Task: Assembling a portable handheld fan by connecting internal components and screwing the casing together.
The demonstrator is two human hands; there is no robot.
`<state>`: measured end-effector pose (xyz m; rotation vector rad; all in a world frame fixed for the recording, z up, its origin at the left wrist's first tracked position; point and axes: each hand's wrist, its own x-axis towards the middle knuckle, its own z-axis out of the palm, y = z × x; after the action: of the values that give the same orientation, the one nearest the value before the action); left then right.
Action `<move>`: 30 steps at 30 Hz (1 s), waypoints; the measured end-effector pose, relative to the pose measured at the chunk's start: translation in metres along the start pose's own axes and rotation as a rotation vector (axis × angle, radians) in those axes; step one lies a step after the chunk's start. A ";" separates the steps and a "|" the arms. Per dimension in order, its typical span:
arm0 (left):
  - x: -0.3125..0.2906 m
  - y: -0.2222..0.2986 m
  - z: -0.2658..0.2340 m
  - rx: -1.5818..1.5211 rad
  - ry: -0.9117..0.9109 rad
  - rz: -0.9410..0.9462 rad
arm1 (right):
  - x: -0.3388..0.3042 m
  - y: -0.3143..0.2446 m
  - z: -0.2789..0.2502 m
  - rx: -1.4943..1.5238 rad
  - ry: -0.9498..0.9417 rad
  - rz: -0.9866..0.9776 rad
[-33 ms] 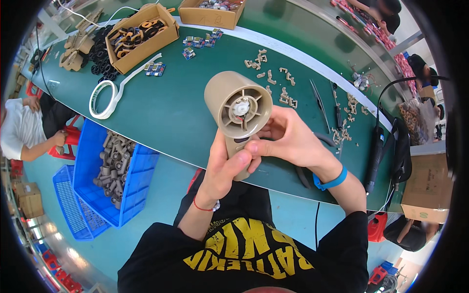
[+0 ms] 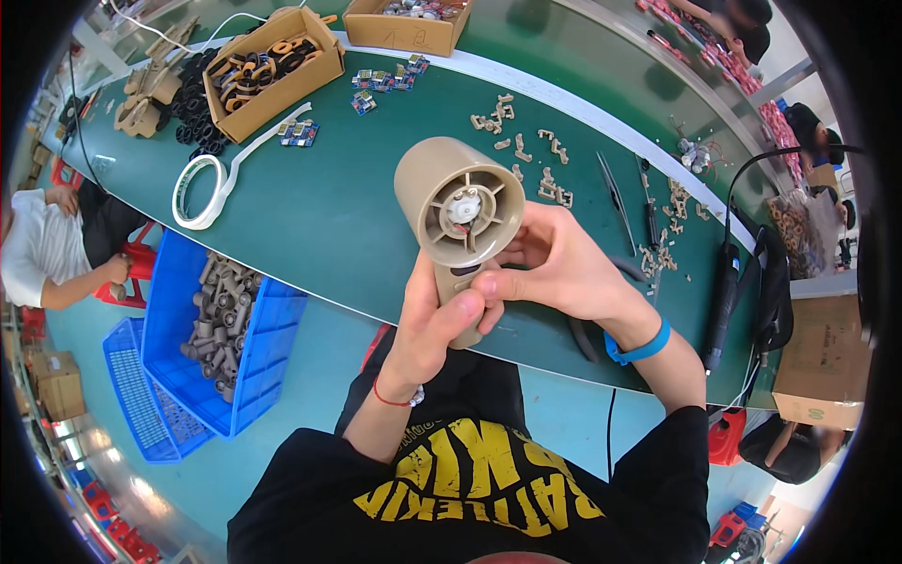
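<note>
Practically nothing differs in the head view from the frame just before: the tan fan housing sits in the same hold, with only a slight shift, so the work on it seems to be at the same stage. It is held up above the green tabletop, midway along the near long edge, its handle pointing toward that edge. Its round open end tilts up toward the camera, showing spokes, a white hub and a bit of red wire inside. The left hand is closed around the handle, thumb lying along its front. The right hand is partly closed, its thumb pressed on the handle just below the round barrel and its other fingers curled beside and behind it; what those hidden fingertips touch, I cannot tell. Beyond the hands, toward the far edge of the tabletop, lie small tan clips, with tweezers to their right. Toward the left end are a roll of white tape and blue circuit boards. Off the near edge, on the left, stands a blue crate holding more tan parts.
</note>
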<state>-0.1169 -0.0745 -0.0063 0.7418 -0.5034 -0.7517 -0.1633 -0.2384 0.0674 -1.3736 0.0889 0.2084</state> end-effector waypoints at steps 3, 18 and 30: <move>-0.001 0.001 -0.001 -0.050 -0.014 -0.016 | 0.001 -0.002 0.001 -0.129 -0.012 -0.001; -0.001 0.005 0.003 0.015 0.006 0.098 | -0.003 -0.010 0.009 0.010 -0.091 0.053; -0.001 0.007 0.002 -0.046 -0.030 -0.009 | -0.002 0.010 0.010 -0.040 0.071 -0.014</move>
<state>-0.1155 -0.0713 0.0000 0.6915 -0.5090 -0.7810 -0.1674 -0.2268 0.0604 -1.4211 0.1353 0.1505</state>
